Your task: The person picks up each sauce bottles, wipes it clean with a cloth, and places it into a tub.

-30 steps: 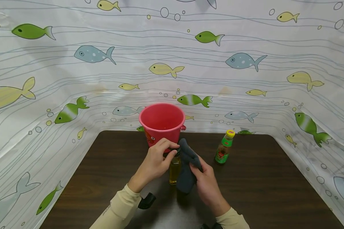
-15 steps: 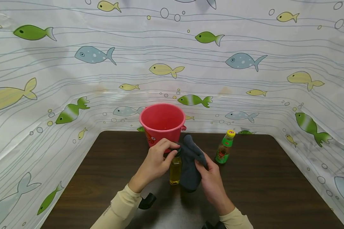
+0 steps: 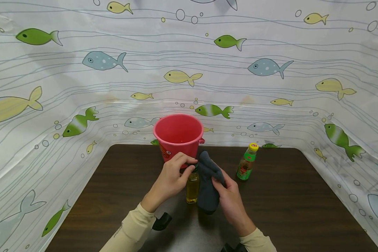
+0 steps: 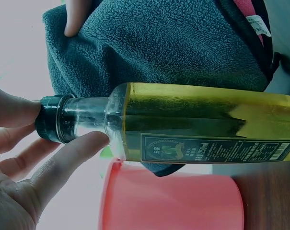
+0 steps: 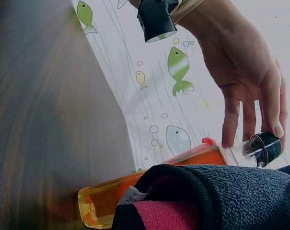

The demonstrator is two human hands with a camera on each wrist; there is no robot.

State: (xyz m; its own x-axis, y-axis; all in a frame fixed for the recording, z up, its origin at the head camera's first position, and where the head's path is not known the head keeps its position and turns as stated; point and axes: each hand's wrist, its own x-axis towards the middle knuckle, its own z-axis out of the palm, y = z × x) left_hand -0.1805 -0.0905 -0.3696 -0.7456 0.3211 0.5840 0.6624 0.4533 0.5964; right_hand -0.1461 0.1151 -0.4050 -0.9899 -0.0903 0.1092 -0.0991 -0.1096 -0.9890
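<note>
My left hand (image 3: 170,176) pinches the dark cap and neck of a square glass bottle (image 3: 193,187) of yellow oil. Seen from the left wrist, the bottle (image 4: 197,122) bears a dark label, and a fingertip lies along its clear neck. In the head view it stands upright. My right hand (image 3: 231,199) grips a folded dark grey cloth (image 3: 208,190), which hangs along the bottle's right side. The right wrist view shows the cloth's pink underside (image 5: 166,214) and white tag, overlapping the middle of the bottle (image 5: 99,203). Most right-hand fingers are hidden behind the cloth.
A pink bucket (image 3: 178,130) stands just behind the oil bottle. To the right is a small sauce bottle (image 3: 247,162) with a yellow cap and green label. The dark wooden table (image 3: 289,199) is backed by a fish-patterned curtain (image 3: 189,56).
The right hand and cloth have shifted rightward off the oil bottle's front, then slightly back left. The left hand keeps its hold, and the bottle stays in place.
</note>
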